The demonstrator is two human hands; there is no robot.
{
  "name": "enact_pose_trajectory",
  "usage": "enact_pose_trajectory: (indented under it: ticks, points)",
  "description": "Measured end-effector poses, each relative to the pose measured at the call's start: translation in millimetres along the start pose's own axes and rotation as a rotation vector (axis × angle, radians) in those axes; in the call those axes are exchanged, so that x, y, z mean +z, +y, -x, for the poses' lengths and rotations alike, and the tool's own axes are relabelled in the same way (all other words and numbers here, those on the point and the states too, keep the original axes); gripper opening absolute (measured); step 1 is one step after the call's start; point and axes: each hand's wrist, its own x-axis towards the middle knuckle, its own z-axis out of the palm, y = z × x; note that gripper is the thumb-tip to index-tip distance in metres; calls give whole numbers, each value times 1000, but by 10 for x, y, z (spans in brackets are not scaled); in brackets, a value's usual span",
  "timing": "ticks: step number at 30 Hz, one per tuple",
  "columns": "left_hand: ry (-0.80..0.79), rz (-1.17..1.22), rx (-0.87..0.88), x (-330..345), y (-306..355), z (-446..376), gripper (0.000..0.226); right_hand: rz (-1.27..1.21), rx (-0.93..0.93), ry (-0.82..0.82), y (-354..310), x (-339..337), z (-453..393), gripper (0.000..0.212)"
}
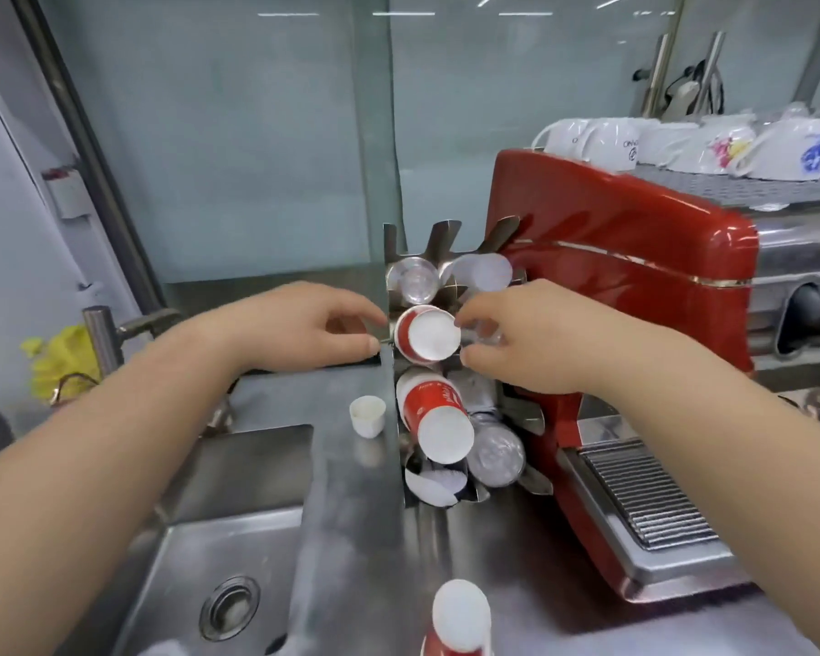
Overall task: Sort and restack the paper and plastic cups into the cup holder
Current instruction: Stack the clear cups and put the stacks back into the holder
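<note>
The coffee machine [626,258] is shiny red with silver parts. The paper cups [434,409] are red with white bottoms. The plastic cups [495,454] are see-through. The small cup [367,415] is white. The sink [237,527] is grey metal. At the left, a bag [62,357] is yellow.

- The holder [450,366] is standing on the bench [351,537], just left of the machine [635,286].
- The sink [219,551] is lying left of it.
- A small cup [367,415] is sitting between them.

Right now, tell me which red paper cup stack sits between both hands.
The middle red cup stack in the holder; the left hand and right hand flank it. The others sit lower.
</note>
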Motion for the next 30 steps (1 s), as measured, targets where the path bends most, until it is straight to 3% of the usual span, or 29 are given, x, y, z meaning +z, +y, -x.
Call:
enact_pose_trajectory:
  ticks: [4, 11, 18, 24, 30]
  points:
    - [-16, 193, 2, 459, -69, 296, 26, -183, -14, 15, -22, 306, 395, 34]
    - [-144, 363, -30, 1585, -65, 596, 40, -514, 19, -64, -37, 1299, 980, 36]
    - [-202, 590, -215, 2720, -4, 836, 65, -588, 121, -203, -129, 2253, 1360, 69]
    - [-253, 677, -329, 3415, -191, 971, 76, -653, 197, -241, -160, 2491, 1398, 77]
    - [-232, 717, -233, 3584, -132, 905, 46, -684, 240, -189, -206, 2582, 1355, 67]
